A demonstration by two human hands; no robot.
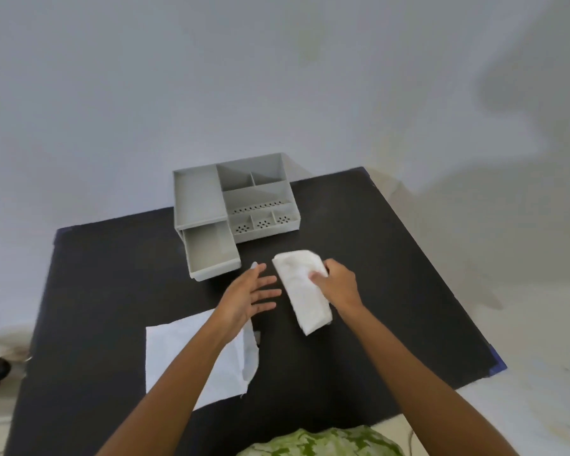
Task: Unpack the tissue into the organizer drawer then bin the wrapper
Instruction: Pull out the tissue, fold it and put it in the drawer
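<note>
The right hand point(334, 284) reaches forward over the black surface point(392, 274), its grip closed on the far part of the white tissue stack point(305, 291). The stack slants, with its near end low by the surface. The left hand point(249, 296) is flat and open, fingers spread and pointing right toward the tissue, holding nothing. Under the left arm lies the clear wrapper point(191, 353) (thin and pale, one edge curled up). The gray organizer point(234, 199) sits at the far side of the surface. Its drawer point(211, 255) is pulled out toward the person, just left of the tissue.
</note>
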